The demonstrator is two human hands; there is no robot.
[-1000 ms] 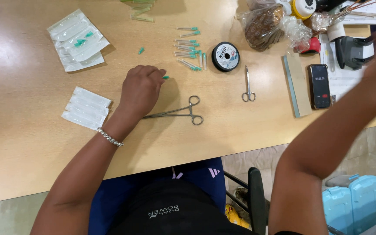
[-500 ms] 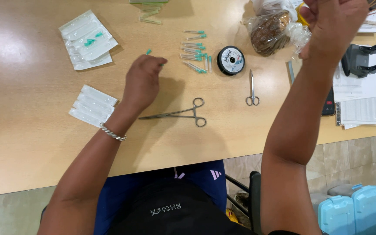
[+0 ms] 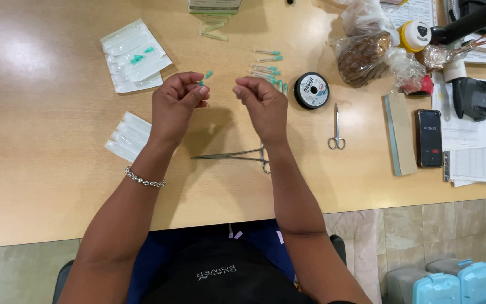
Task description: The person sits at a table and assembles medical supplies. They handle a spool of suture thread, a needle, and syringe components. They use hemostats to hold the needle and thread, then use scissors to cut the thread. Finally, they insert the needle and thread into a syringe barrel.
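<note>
Hovering raised over the table [image 3: 40, 169], left hand [image 3: 174, 107] pinching a green-hubbed needle [image 3: 205, 77]; right hand [image 3: 262, 104] curled narrow beside it, contents indiscernible.

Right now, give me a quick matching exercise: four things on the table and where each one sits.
Things:
1. scissors
2. clamp
3. thread spool
4. phone

Places:
A. far right, beside the papers
B. under the right hand's wrist
C. just right of the loose green-tipped needles
D. between the right hand and the grey block

Pairs: 1-D, 2-B, 3-C, 4-A
</note>
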